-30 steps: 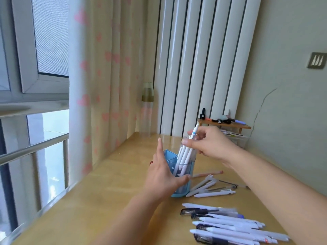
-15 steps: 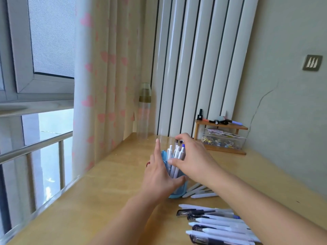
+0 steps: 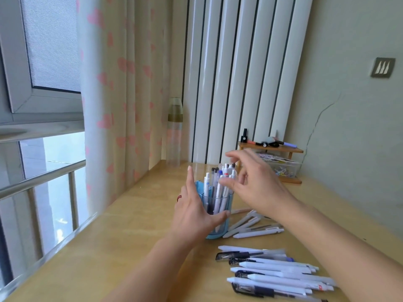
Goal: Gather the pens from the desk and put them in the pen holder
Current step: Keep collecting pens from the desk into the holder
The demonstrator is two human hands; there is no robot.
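Observation:
A translucent blue pen holder stands mid-desk with several white and dark pens upright inside it. My left hand holds its left side, thumb curled across the front, fingers straight up along the wall. Just right of the pen tops hovers my right hand, fingers spread and holding nothing. Several white pens lie on the desk right of the holder. A larger row of white and black pens lies nearer me, under my right forearm.
A wooden desk runs along a window with a heart-print curtain. A clear bottle stands at the back. A small wooden shelf with oddments over a plastic box sits back right by the wall.
My right hand lowered a bunch of pens into the holder, let them go, and has lifted away to the right with fingers spread. My left hand stays on the holder.

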